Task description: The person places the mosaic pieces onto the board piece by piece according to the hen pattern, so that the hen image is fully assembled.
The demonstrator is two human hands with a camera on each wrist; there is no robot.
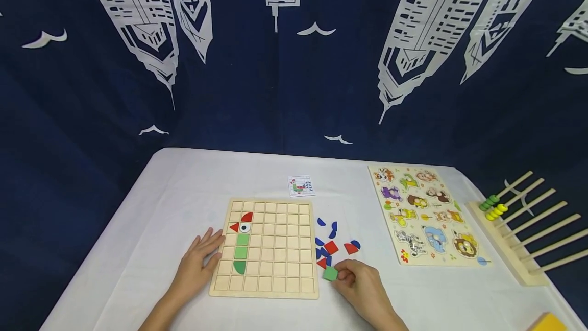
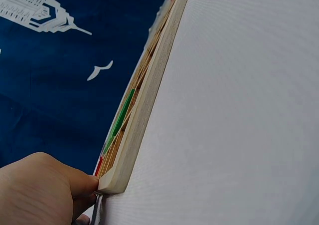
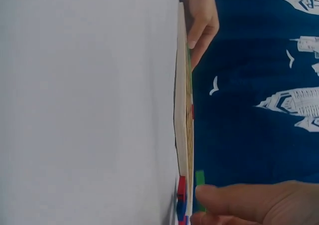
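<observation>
A wooden grid board (image 1: 271, 249) lies on the table; one column near its left holds a red quarter-round, a red triangle, an eye tile (image 1: 245, 228), two green squares (image 1: 241, 252) and a green quarter-round (image 1: 240, 267). My left hand (image 1: 196, 264) rests at the board's left edge, fingers extended, fingertips right at the rim. Just off the board's right edge, my right hand (image 1: 360, 287) pinches a green square tile (image 1: 330, 273) between thumb and fingers. In the right wrist view this green tile (image 3: 200, 177) is edge-on, raised beside the loose pieces.
Loose blue and red pieces (image 1: 331, 247) lie right of the board. Behind it is a small picture card (image 1: 301, 186). An animal puzzle board (image 1: 427, 216) and a wooden peg rack (image 1: 510, 249) with green and yellow beads stand on the right. A yellow object (image 1: 548, 322) shows at the lower right corner.
</observation>
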